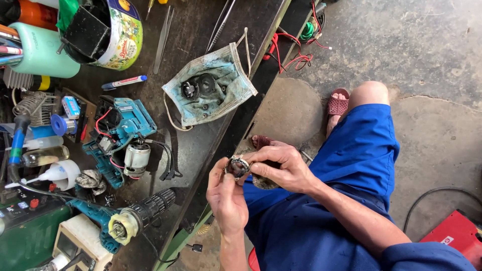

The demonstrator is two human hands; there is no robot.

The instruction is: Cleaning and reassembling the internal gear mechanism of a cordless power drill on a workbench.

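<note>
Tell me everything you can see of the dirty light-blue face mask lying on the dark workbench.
The dirty light-blue face mask lies opened flat near the dark workbench's edge, tilted, its pleated fabric smeared with grey grime. Its pale ear loops trail out at the upper right and lower left. It serves as a tray: a small black toothed part, a black round part and a few dark bits rest on it. Neither hand touches it.

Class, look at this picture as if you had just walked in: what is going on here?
A seated person in blue work clothes holds a small round metal part between both hands, the left hand below and the right hand on top, just off the workbench edge. On the bench lie a teal power tool opened up with its motor showing, and a dirty face mask holding small dark parts.
</note>
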